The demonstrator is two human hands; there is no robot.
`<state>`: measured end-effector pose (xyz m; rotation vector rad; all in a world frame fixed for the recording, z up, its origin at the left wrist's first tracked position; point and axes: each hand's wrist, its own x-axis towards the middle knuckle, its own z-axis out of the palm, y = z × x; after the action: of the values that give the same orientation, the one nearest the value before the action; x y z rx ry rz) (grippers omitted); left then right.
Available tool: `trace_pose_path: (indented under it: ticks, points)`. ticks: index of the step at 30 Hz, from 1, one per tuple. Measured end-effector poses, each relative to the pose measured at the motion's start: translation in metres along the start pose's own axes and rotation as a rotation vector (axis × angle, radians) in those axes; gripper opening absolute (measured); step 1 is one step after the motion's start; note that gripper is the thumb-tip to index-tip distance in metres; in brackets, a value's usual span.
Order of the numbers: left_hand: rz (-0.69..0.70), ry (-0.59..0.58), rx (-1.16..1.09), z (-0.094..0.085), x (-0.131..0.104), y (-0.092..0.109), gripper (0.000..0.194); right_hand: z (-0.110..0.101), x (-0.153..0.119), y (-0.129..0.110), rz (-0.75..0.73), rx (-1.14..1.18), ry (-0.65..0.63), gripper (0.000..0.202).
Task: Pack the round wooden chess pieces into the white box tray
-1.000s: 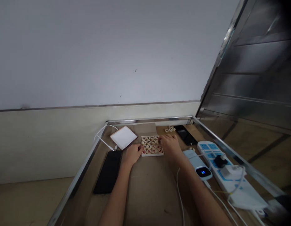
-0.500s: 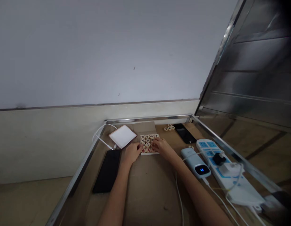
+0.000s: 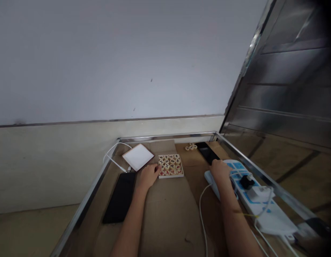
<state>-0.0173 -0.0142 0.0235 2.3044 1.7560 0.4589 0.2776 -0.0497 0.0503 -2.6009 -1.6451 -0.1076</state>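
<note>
A shallow white box point(image 3: 171, 176) holds rows of round wooden Chinese chess pieces point(image 3: 167, 166), most with black characters and the nearest row in red. At the box's left wall, my left hand point(image 3: 149, 175) is closed with its thumb and fingertips against the edge. My right hand point(image 3: 220, 170) is down on the right side, between the black phone point(image 3: 207, 151) and the light blue power bank point(image 3: 212, 182), which it partly covers. Its fingers are curled, and whatever they hold is hidden. Several loose chess pieces point(image 3: 191, 146) lie behind the box.
A white box lid point(image 3: 138, 157) lies at the back left, with a larger black phone point(image 3: 119, 198) in front of it. A power strip point(image 3: 262, 203) with plugs runs along the right side. A white cable point(image 3: 201, 210) crosses the cardboard, and a metal rail point(image 3: 165, 137) edges the table.
My right hand has left the pieces in the box and moved right, over the spot where a single loose piece lay. My left hand has stayed at the box's left edge.
</note>
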Motion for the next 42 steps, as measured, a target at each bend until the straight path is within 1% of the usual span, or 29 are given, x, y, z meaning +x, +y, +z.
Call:
trace_pose_path:
  ticks: [3, 6, 8, 9, 11, 13, 15, 18, 22, 27, 29, 31, 34, 36, 38, 40, 42]
  points:
    - [0.005, -0.005, 0.003, -0.001, 0.0, 0.001, 0.044, 0.001, 0.0, -0.004, 0.034, 0.015, 0.04, 0.024]
    - [-0.007, -0.033, 0.001, -0.003, 0.0, 0.001, 0.045, 0.0, 0.005, -0.011, -0.033, 0.056, 0.055, 0.022]
    - [-0.009, -0.037, 0.002, -0.002, 0.0, 0.001, 0.045, -0.001, 0.01, -0.019, -0.144, 0.175, 0.034, 0.019]
    - [-0.004, -0.033, 0.004, -0.002, 0.0, 0.001, 0.045, -0.001, 0.012, -0.024, -0.23, 0.267, 0.013, 0.019]
    - [0.005, -0.018, 0.012, -0.001, 0.0, 0.0, 0.046, 0.0, 0.013, -0.037, -0.45, 0.471, -0.044, 0.02]
    - [0.005, -0.007, 0.024, 0.0, 0.0, 0.0, 0.046, 0.002, 0.011, -0.05, -0.634, 0.614, -0.085, 0.022]
    - [0.0, -0.011, 0.029, 0.0, 0.0, 0.001, 0.046, 0.004, 0.006, -0.061, -0.727, 0.657, -0.087, 0.022]
    - [-0.016, -0.026, 0.018, -0.001, 0.0, 0.001, 0.045, 0.006, -0.002, -0.069, -0.782, 0.604, -0.036, 0.02]
    - [-0.017, -0.023, 0.016, -0.002, -0.001, 0.001, 0.045, 0.009, -0.006, -0.071, -0.787, 0.476, 0.003, 0.016]
    - [-0.019, -0.036, 0.011, -0.003, -0.001, 0.003, 0.045, 0.016, -0.004, -0.071, -0.851, 0.475, 0.012, 0.014]
    - [-0.027, -0.035, 0.011, -0.004, -0.001, 0.004, 0.045, 0.017, -0.002, -0.07, -0.847, 0.459, 0.017, 0.015]
    - [-0.046, -0.043, 0.012, -0.005, -0.001, 0.004, 0.045, 0.016, 0.001, -0.069, -0.803, 0.409, 0.092, 0.016]
    - [-0.046, -0.048, 0.002, -0.004, -0.001, 0.003, 0.044, 0.018, 0.012, -0.07, -0.608, 0.346, 0.298, 0.023]
    - [-0.035, -0.036, -0.006, -0.003, -0.001, 0.002, 0.042, 0.026, 0.025, -0.073, -0.484, 0.317, 0.379, 0.032]
    - [-0.022, -0.018, -0.009, -0.001, -0.001, -0.001, 0.042, 0.037, 0.039, -0.077, -0.457, 0.27, 0.379, 0.039]
    - [-0.01, -0.002, -0.013, 0.0, -0.001, -0.002, 0.043, 0.047, 0.049, -0.082, -0.485, 0.22, 0.349, 0.041]
    - [-0.015, -0.001, -0.013, 0.0, -0.001, -0.002, 0.043, 0.054, 0.051, -0.084, -0.528, 0.19, 0.341, 0.039]
